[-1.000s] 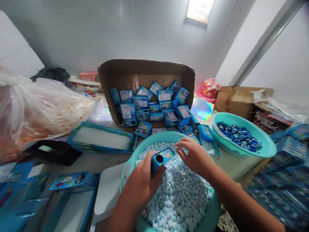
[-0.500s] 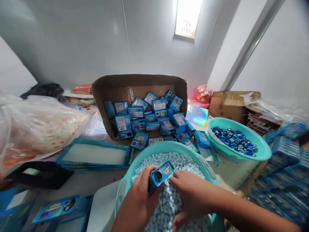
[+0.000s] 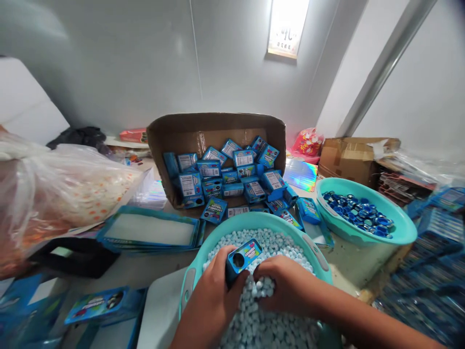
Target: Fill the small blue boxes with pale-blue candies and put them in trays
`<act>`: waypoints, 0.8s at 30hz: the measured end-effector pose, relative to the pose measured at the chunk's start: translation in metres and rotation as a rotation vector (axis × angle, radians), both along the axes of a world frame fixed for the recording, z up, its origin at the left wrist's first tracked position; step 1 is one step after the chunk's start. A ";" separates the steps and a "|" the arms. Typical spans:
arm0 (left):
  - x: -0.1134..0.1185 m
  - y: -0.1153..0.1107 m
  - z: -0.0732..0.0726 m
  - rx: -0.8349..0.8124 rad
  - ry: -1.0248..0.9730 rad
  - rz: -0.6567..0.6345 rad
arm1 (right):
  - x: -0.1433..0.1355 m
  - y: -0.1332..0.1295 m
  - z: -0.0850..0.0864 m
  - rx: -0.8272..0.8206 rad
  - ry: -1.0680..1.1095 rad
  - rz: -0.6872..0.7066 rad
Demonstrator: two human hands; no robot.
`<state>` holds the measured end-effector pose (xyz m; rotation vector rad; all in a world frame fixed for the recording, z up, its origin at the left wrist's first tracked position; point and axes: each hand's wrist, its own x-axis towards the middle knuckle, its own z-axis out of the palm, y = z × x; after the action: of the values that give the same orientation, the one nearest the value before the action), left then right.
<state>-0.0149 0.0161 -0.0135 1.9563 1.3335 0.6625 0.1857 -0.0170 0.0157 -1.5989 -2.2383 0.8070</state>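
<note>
A round teal tub [image 3: 260,218] sits beneath both hands, filled with pale blue-white pellets [image 3: 250,322]. Beyond the hands, a brown carton [image 3: 214,121] presents its open side to them and contains many printed blue cartons [image 3: 209,169]. Beyond and to the right of the right hand [image 3: 286,286], a teal basin [image 3: 395,206] holds shiny blue caps [image 3: 363,213]. Left of the left hand [image 3: 214,291], a blue-edged tray [image 3: 118,334] bears a blue printed box [image 3: 96,305].

The small blue box [image 3: 247,253] is above the pellets, clasped between the left hand's thumb and fingers. Its printed narrow face is turned upward; the long axis of that face runs from near left to far right, with the dark round opening at the near-left end. The right hand is curled, pellets gathered between thumb and fingers, just beside the box.

Compared with the frame half a second earlier, the right hand has closed from a wider spread, and pellets now show in its grasp. The box remains in the left hand, similarly angled.
</note>
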 end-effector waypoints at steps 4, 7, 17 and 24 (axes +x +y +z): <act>0.001 0.000 0.002 -0.012 -0.021 -0.008 | 0.001 -0.003 0.011 0.105 0.190 0.014; -0.001 -0.002 0.006 -0.024 -0.059 -0.045 | -0.002 -0.001 0.024 0.140 0.387 0.045; 0.009 -0.002 0.008 0.068 -0.116 0.006 | -0.049 0.049 0.053 -0.233 1.148 -0.199; 0.010 -0.002 0.010 0.077 -0.112 -0.018 | -0.064 0.057 0.044 -0.305 1.428 -0.269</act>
<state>-0.0048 0.0140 -0.0033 1.9595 1.2376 0.8128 0.1216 0.0402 0.0594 -0.7995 -0.8821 1.5436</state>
